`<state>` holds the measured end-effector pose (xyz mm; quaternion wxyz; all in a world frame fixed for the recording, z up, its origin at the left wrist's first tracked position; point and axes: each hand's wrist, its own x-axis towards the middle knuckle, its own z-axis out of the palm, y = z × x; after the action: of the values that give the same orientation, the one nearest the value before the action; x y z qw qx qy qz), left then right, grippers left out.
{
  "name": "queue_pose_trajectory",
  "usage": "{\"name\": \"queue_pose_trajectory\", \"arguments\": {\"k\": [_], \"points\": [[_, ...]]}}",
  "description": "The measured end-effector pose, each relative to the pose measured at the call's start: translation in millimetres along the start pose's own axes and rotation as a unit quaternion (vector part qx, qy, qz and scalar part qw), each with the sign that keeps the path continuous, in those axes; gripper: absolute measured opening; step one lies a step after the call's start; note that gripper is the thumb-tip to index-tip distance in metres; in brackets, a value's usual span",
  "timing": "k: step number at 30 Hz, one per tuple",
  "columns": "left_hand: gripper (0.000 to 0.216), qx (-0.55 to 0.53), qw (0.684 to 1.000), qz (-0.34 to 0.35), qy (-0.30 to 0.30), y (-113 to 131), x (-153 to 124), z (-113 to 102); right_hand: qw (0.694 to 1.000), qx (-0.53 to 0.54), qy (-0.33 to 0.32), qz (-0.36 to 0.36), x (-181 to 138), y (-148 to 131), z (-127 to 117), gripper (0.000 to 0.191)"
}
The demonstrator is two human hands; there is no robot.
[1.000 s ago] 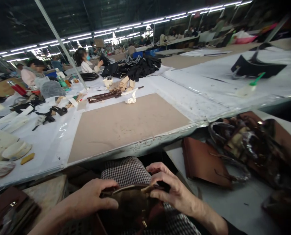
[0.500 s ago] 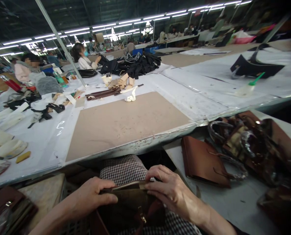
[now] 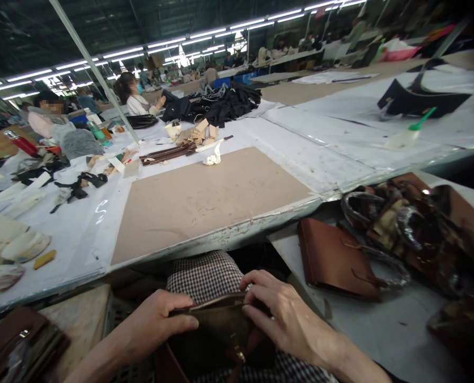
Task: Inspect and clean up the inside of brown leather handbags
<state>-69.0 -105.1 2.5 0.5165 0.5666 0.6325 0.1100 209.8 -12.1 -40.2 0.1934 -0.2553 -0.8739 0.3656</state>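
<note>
A dark brown handbag (image 3: 213, 340) lies in my lap on checked cloth (image 3: 205, 274), its mouth partly parted at the top edge. My left hand (image 3: 153, 324) pinches the left end of that edge between thumb and fingers. At the right end, my right hand (image 3: 280, 308) grips the same rim with bent fingers. A small gold-coloured metal fitting (image 3: 240, 355) hangs on the bag's near side. The inside of the bag is mostly in shadow.
A worktable (image 3: 81, 250) with a brown board (image 3: 205, 202) stands ahead. Brown handbags (image 3: 336, 255) are piled on a surface at right; another bag (image 3: 17, 346) lies at left. Black pieces (image 3: 221, 103), brown strips (image 3: 165, 154) and a green-tipped bottle (image 3: 408, 135) are on the table. Other people sit beyond.
My right hand's fingers have shifted slightly along the bag's rim. My left hand keeps its pinch. The view has tilted and moved a little.
</note>
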Motion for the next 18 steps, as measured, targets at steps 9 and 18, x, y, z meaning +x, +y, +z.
{"name": "queue_pose_trajectory", "arguments": {"k": [9,18], "points": [[0.021,-0.015,0.998,0.006,0.061,-3.5,2.6,5.5,0.988,0.127,0.065,0.054,-5.0,24.6,26.0,0.018],[0.018,0.006,0.996,0.005,0.092,-6.0,9.5,9.0,0.929,0.336,0.118,0.104,-3.0,33.3,34.2,0.018]]}}
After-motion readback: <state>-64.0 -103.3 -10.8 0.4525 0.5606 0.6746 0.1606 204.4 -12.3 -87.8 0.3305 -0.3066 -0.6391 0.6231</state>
